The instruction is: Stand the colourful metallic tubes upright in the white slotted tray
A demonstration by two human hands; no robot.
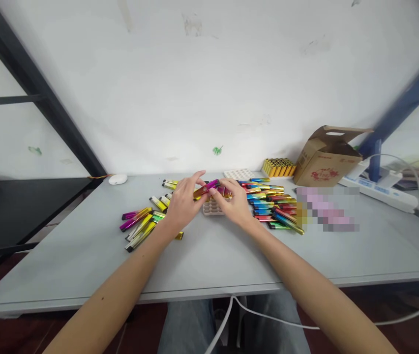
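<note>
My left hand [185, 200] is closed on a slim shiny purple-and-gold tube [207, 189] with a black end. It is held tilted above the table, its black end up to the right. My right hand [232, 197] is closed at that end, its thumb against the tube and its other fingers partly hidden. Just below both hands sits a pale tray with round holes [212, 208], with some tubes in its far part. Loose yellow, silver and purple tubes [141, 225] lie to the left. Blue, red, green and gold ones [274, 206] are piled to the right.
Against the wall are a white holed tray [238, 173], a block of upright yellow tubes [279, 168] and an open cardboard box [325, 162]. A white power strip [379, 189] with cables stands at right, beyond a blurred pink thing. A white case [117, 179] is at back left.
</note>
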